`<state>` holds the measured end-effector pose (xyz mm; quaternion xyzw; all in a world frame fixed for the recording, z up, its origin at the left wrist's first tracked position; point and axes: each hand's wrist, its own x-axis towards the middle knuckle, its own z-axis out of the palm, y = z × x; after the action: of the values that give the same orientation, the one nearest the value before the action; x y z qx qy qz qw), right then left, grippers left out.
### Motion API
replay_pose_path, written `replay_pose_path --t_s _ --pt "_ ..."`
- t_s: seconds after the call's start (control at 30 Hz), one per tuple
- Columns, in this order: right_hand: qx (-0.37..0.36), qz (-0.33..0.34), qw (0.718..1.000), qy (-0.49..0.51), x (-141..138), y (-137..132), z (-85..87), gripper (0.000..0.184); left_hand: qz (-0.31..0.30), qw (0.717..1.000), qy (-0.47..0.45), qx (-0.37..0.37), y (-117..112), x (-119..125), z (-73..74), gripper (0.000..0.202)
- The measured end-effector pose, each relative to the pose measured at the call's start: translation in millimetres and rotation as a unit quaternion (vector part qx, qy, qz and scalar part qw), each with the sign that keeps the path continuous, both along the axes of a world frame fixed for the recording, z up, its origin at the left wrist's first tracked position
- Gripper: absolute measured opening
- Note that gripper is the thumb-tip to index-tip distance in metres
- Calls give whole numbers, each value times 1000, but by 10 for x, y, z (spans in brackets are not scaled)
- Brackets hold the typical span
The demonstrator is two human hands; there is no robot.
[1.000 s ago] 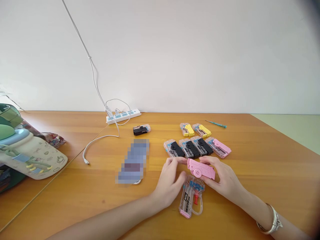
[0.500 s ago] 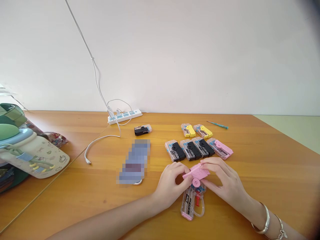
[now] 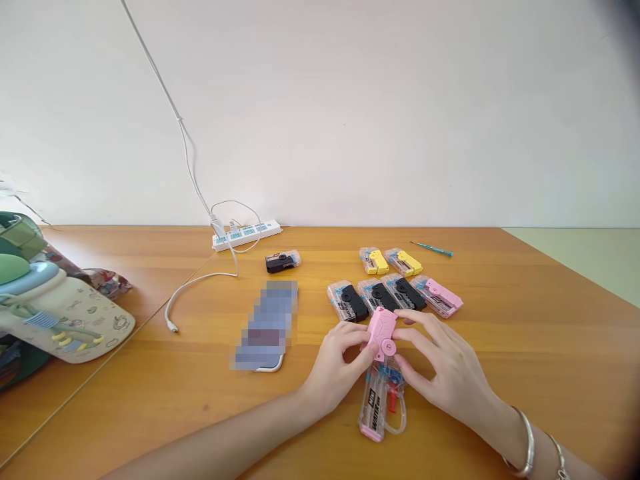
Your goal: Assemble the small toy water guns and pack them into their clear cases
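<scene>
On the wooden table (image 3: 525,347), set against a plain white wall (image 3: 350,113), the work sits to the right of centre and near the person. Along the far edge lies a white power strip (image 3: 246,235), its white cable (image 3: 200,283) looping forward, apparently left loose where it fell. At far left stands a cream-and-green printed bottle (image 3: 65,320), away from the handling area. Left of the hands lies a pixelated flat object (image 3: 265,325), too blurred to identify. Small blister packs stand in ordered ranks, which suggests grouping by colour: two yellow packs (image 3: 374,261) at the far end, three black packs (image 3: 347,301) and a pink pack (image 3: 437,297) in the row nearer the hands, and a lone black pack (image 3: 283,261) off to the left. A slim teal screwdriver (image 3: 433,249) lies beyond them at far right. Nearest the person, a clear plastic case (image 3: 375,413) lies flat with its pink end toward the body. Just above its far end, a pink plastic piece (image 3: 381,331) stands tilted, held up off the table between both hands. The left hand (image 3: 336,365) grips its left edge with the fingertips, and the right hand (image 3: 445,360), fingers spread, steadies its right side. Neither hand is clenched into a fist. A silver bangle (image 3: 523,453) circles the right wrist.
</scene>
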<state>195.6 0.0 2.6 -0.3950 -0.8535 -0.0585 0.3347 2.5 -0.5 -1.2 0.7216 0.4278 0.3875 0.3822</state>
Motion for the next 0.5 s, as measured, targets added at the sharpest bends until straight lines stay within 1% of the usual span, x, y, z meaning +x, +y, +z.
replay_pose_path --t_s 0.13,0.27,0.37,0.5 --pt "28 -29 999 -18 -51 -38 35 11 -2 999 44 11 -13 19 24 24" --pt "44 -34 998 -36 -91 -72 63 12 11 996 86 18 -34 34 41 22" --pt "25 -27 999 -36 -103 -87 67 10 17 996 90 22 -40 32 33 21" --pt "-4 -16 1000 -14 -97 -81 44 11 12 997 73 24 -26 21 8 23"
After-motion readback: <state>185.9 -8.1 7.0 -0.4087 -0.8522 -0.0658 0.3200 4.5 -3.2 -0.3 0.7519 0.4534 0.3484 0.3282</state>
